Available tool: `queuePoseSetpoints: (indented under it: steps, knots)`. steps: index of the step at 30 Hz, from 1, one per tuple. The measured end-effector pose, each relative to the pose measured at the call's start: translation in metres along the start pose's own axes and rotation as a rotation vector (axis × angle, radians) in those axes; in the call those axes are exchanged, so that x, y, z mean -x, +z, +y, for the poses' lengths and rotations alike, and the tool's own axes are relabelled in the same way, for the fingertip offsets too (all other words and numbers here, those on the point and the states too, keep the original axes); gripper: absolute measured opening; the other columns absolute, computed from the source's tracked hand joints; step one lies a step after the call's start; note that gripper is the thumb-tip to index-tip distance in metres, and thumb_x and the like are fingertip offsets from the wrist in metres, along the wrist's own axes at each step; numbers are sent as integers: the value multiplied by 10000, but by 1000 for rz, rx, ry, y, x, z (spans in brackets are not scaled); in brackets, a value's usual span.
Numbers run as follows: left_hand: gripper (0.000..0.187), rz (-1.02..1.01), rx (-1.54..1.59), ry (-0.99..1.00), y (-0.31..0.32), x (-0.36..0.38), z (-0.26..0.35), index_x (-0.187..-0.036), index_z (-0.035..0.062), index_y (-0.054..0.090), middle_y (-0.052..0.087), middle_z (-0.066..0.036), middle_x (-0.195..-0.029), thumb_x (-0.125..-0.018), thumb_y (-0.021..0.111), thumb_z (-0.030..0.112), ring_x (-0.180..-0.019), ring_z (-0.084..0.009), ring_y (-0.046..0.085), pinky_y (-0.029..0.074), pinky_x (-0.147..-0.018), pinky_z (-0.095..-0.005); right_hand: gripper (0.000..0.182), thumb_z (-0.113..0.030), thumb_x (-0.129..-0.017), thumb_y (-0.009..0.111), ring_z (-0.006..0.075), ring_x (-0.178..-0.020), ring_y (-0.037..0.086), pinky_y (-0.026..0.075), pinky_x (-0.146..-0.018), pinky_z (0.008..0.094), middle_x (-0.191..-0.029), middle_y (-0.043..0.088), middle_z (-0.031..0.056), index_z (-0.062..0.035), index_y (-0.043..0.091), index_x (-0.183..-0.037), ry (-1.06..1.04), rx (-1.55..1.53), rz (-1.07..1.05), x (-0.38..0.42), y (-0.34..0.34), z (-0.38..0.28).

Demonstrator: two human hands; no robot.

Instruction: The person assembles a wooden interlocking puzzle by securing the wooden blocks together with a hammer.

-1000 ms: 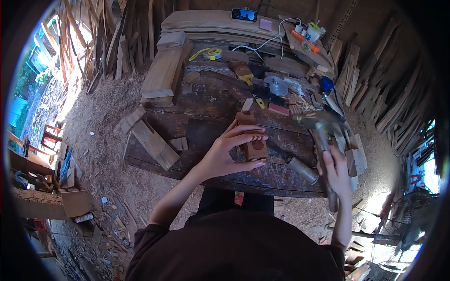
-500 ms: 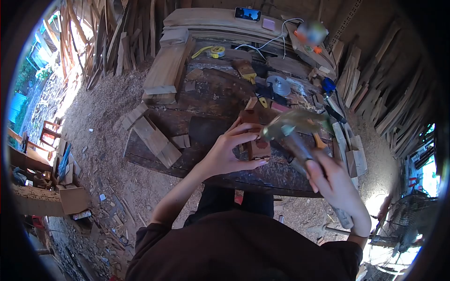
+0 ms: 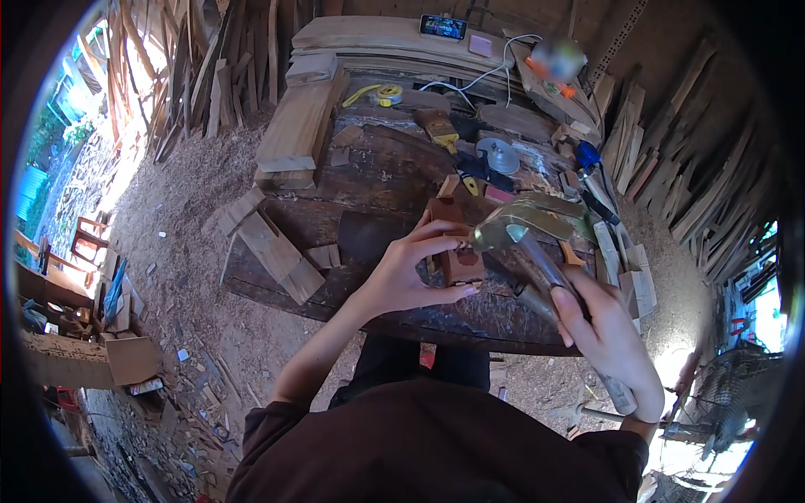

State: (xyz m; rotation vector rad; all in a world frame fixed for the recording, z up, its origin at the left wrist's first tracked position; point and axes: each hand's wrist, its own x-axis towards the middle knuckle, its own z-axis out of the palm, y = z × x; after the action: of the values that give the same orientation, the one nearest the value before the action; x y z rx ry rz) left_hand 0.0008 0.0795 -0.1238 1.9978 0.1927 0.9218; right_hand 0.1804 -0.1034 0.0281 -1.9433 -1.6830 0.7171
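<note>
My left hand [image 3: 411, 272] is closed around a small reddish-brown wooden block [image 3: 464, 267] near the front of the workbench, thumb below and fingertips along its upper side. Whether a nail sits at the fingertips is too small to tell. My right hand [image 3: 605, 329] grips a claw hammer [image 3: 537, 258] by its handle, thumb along the shaft. The hammer's metal head is close to the block and to my left fingertips, its claw pointing right; whether it touches anything cannot be made out.
On the workbench [image 3: 377, 180] lie a yellow tape measure [image 3: 388, 94], a paintbrush [image 3: 438, 127], a metal disc [image 3: 499, 155] and wood offcuts [image 3: 281, 251]. Planks [image 3: 293, 130] and a phone [image 3: 443, 27] sit farther back. Wood shavings [image 3: 193, 201] cover the floor, with timber leaning around the walls.
The hammer, blurred by motion before, now appears sharper, with its head in nearly the same place. My right hand has shifted slightly; my left hand and the block have stayed put.
</note>
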Motion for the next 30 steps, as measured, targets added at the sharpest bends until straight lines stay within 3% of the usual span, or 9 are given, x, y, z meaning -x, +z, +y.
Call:
queuePoseSetpoints:
  steps: [5,11,19,25,30]
  knots:
    - [473,-9,-42,65,-3,-3,4,-1105,32,683,631,-113,-1232,-709,843,235,-1158,-305,604,273,-1167,-481,240,-186,-994,542,256,-583,597,481,-590,365,-684,578,134,-1,564,-1145,91,-99,137,12,-8,-15]
    - [463,-29,17,0,-2,-1,2,-1125,64,689,628,-93,-1250,-718,837,228,-1196,-270,585,257,-1173,-488,211,-152,-1000,517,329,-641,574,464,-626,367,-754,567,178,20,546,-1119,10,-33,24,-4,5,4]
    - [514,-27,-32,33,-3,-4,3,-1156,38,673,625,-121,-1242,-713,842,237,-1183,-303,592,267,-1169,-491,168,-158,-1007,512,184,-532,555,440,-532,343,-650,570,77,-14,555,-1082,44,-96,112,5,1,-1]
    - [503,-9,-28,23,-4,-1,-1,-1164,52,675,625,-108,-1243,-722,836,231,-1196,-271,583,299,-1154,-474,193,-156,-1002,519,214,-557,564,448,-560,346,-671,561,115,6,552,-1103,30,-62,27,1,-2,0]
    - [489,-15,-3,5,-3,-5,5,-1142,37,677,621,-107,-1250,-719,837,224,-1178,-259,591,351,-1121,-444,206,-152,-999,522,298,-638,586,464,-625,371,-757,580,166,16,547,-1115,155,-163,87,11,-7,-11]
